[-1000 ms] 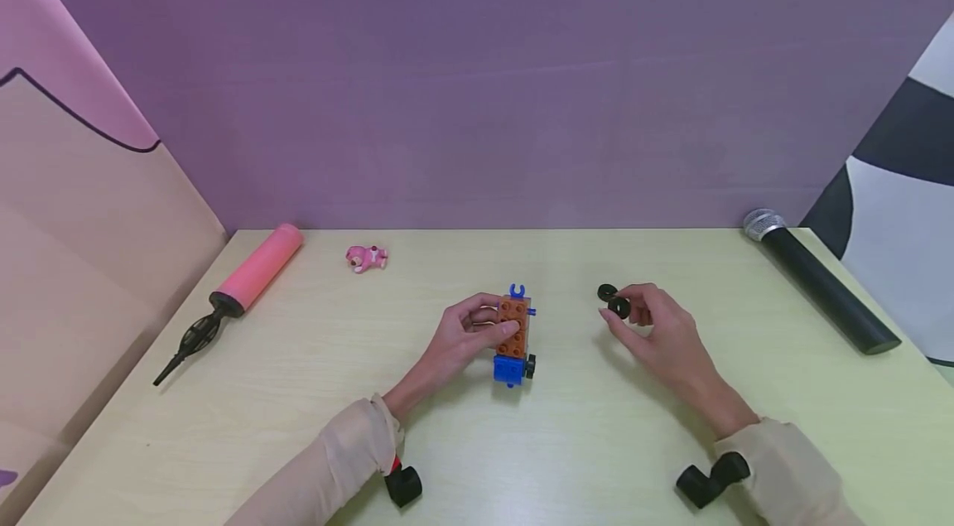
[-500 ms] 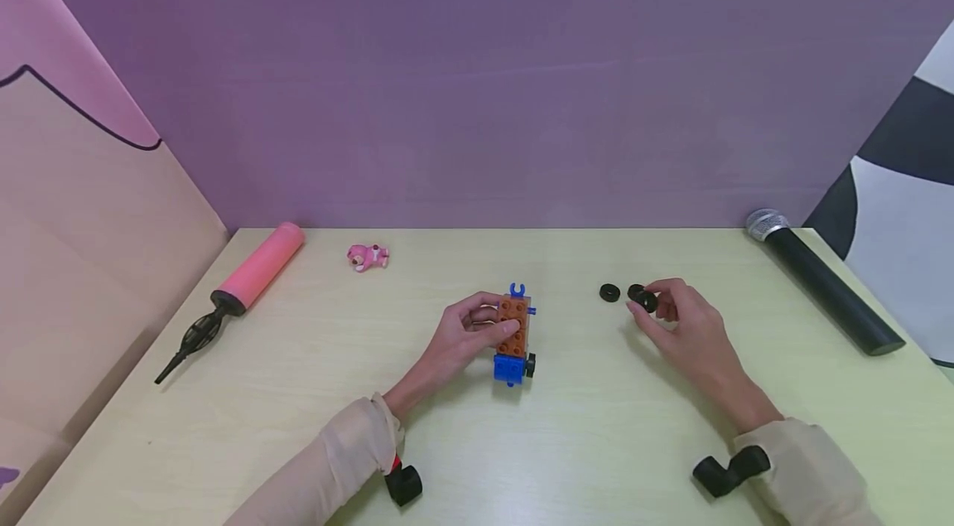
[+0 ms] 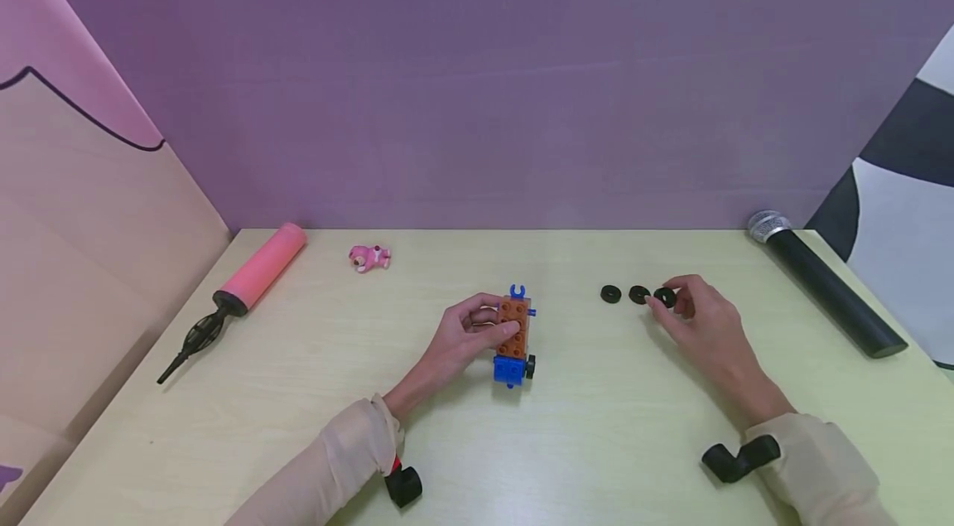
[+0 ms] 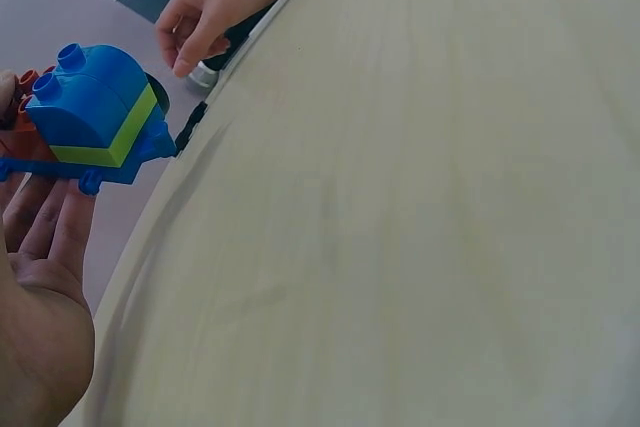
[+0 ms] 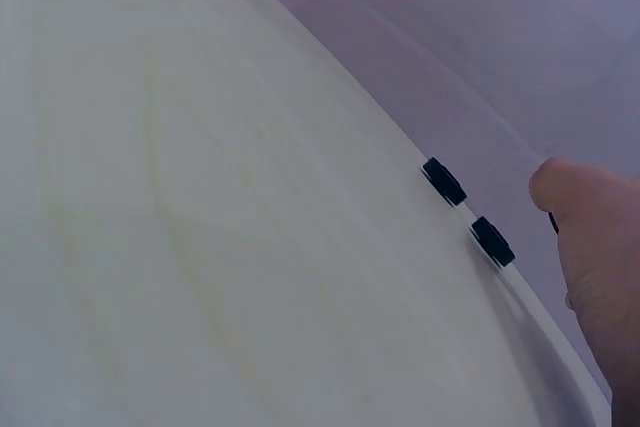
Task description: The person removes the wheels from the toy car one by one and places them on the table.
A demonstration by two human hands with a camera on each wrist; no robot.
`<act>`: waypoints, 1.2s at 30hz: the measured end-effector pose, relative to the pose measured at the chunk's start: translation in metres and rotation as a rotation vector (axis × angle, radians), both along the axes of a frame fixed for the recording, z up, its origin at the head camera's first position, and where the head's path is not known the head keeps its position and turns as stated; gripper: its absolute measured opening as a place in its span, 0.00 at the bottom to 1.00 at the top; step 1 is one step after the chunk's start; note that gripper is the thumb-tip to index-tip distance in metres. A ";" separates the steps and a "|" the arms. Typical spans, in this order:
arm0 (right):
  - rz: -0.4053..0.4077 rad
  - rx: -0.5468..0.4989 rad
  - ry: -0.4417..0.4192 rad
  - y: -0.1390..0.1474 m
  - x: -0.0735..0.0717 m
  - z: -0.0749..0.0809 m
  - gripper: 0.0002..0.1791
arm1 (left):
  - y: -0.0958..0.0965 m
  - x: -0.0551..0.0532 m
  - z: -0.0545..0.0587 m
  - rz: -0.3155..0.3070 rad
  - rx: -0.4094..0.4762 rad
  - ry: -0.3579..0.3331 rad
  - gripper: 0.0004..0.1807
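My left hand holds a toy block car upright above the table, thumb over its orange studded bricks. Its lower end is blue with one black wheel on the right side, and small blue pegs stick out. The left wrist view shows the car's rounded blue block with a lime-green stripe. My right hand pinches a loose black wheel between thumb and index finger, low over the table. Two more black wheels, a left one and a middle one, lie flat beside it in a row.
A pink balloon pump with a black nozzle lies at the left, near a small pink bear figure. On the right lies a black microphone. A purple panel rises behind the table's back edge.
My right hand has moved to the right. A wheel that was near its fingertips now lies on the table beside the first, and another is at its fingertips. The left hand stays still.
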State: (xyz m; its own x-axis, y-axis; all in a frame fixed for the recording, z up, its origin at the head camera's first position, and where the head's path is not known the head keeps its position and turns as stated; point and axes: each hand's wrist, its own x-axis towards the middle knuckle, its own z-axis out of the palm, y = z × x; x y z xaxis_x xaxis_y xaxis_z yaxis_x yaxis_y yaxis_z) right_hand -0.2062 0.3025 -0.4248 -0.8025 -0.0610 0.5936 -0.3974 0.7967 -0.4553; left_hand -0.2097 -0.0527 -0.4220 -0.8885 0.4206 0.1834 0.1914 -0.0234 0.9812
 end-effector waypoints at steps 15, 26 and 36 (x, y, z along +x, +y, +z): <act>-0.037 0.044 -0.092 0.014 -0.011 -0.002 0.14 | -0.001 0.001 0.000 -0.012 0.011 0.002 0.22; -0.062 0.076 -0.174 0.019 -0.017 -0.004 0.18 | -0.001 0.001 -0.002 -0.023 0.000 0.006 0.22; -0.066 0.093 -0.217 0.020 -0.019 -0.005 0.18 | -0.001 0.002 -0.001 -0.032 -0.001 0.007 0.22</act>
State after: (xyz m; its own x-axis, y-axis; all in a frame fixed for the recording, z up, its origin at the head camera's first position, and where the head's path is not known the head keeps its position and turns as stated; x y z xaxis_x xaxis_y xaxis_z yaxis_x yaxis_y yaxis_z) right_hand -0.2252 0.3221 -0.4297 -0.9148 -0.0508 0.4008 -0.2440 0.8601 -0.4480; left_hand -0.2077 -0.0532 -0.4229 -0.8733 0.4490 0.1889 0.1972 -0.0288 0.9799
